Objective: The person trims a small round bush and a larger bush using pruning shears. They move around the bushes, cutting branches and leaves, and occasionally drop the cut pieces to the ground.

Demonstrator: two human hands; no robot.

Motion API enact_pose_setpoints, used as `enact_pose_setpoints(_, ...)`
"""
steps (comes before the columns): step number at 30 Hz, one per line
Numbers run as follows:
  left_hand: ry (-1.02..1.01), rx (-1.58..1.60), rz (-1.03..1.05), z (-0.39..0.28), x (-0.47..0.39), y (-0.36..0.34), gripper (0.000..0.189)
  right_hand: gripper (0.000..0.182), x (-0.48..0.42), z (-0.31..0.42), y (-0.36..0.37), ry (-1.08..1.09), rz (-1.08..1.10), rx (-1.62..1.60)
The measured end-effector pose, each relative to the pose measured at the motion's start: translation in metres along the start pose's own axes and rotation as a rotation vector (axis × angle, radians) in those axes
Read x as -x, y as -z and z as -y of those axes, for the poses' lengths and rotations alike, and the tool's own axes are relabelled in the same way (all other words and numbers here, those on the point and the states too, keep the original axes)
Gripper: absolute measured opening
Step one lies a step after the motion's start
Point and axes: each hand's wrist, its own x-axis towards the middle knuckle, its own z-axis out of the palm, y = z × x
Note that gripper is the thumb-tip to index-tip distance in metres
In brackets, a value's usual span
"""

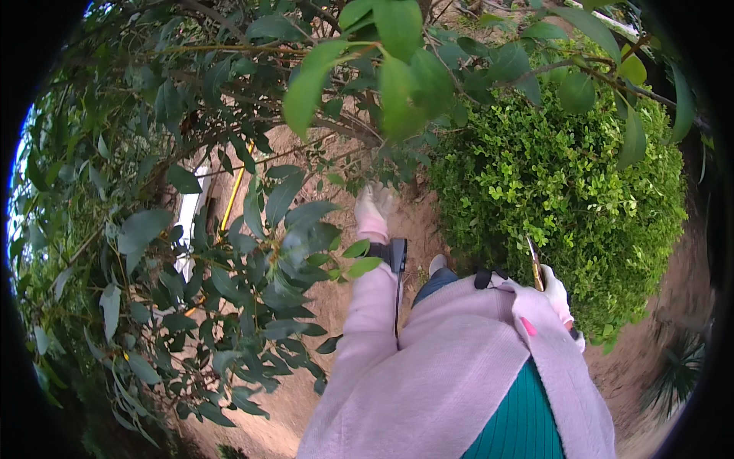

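Note:
My left hand (375,207), in a white and pink glove, reaches forward to low twigs (385,172) of a broad-leaved shrub. Its fingertips blur against the leaves, so whether they grip a twig cannot be told. At my right side, my gloved right hand (555,292) is shut on a cutting tool (535,267) with a narrow metal blade and a yellowish-brown part near the grip. The blade points forward, close against a rounded, small-leaved green bush (562,178). Most of the tool's handle is hidden in the hand.
Leafy branches (281,252) crowd my left side, and more leaves (395,86) hang close in front of the camera. Beyond the left foliage lie a white board-like strip (192,212) and a yellow pole or hose (236,189). Spiky leaves (676,367) stand at right on bare soil (625,367).

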Motion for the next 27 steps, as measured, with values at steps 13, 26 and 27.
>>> enact_pose_setpoints(13,0.133,0.759,0.494,-0.014,-0.04,-0.043,0.026,0.064,0.02,0.005,-0.023,-0.152,-0.1,-0.184)
enact_pose_setpoints(26,-0.206,-0.387,0.388,0.0,-0.057,-0.001,0.031,0.065,0.014,0.016,-0.023,-0.119,-0.077,-0.165)
enact_pose_setpoints(27,-0.326,-0.747,0.319,0.001,-0.06,0.006,0.03,0.065,0.013,0.017,-0.022,-0.094,-0.085,-0.156)
